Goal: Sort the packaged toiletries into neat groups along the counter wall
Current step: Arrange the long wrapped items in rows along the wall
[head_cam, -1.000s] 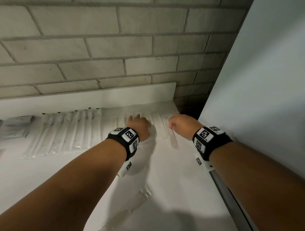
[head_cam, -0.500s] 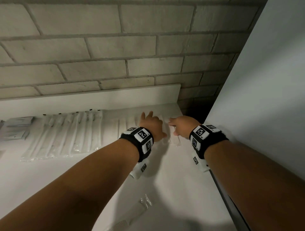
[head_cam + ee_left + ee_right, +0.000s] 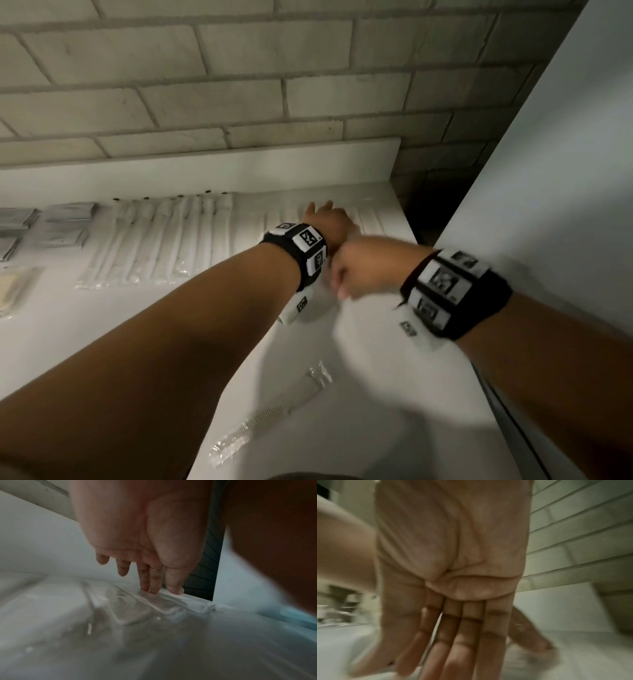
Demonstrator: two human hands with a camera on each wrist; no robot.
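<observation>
far left of the white counter (image 3: 102, 325): grey flat packets (image 3: 65, 222) stacked in a little cluster by the wall, plus a yellowish sachet (image 3: 13, 291) nearer the front edge. next over, a tidy row of wrapped toothbrushes (image 3: 164, 240) lying side by side, tips toward the low white backsplash (image 3: 205, 168). then a second row of clear-wrapped white sticks (image 3: 370, 219) in the right corner, just short of the tall white panel (image 3: 565, 171). left hand (image 3: 329, 222) reaching into that row, fingers (image 3: 155, 582) straight and pressing down on the plastic wrap, not curled round anything. right hand (image 3: 363, 267) just beside the left wrist, blurry, off the counter, palm flat with fingers (image 3: 462, 642) stretched out together, holding nothing. nearer the front, a lone wrapped comb (image 3: 270, 414) lying diagonally, well apart from both rows. pale brick wall (image 3: 239, 85) behind it all.
</observation>
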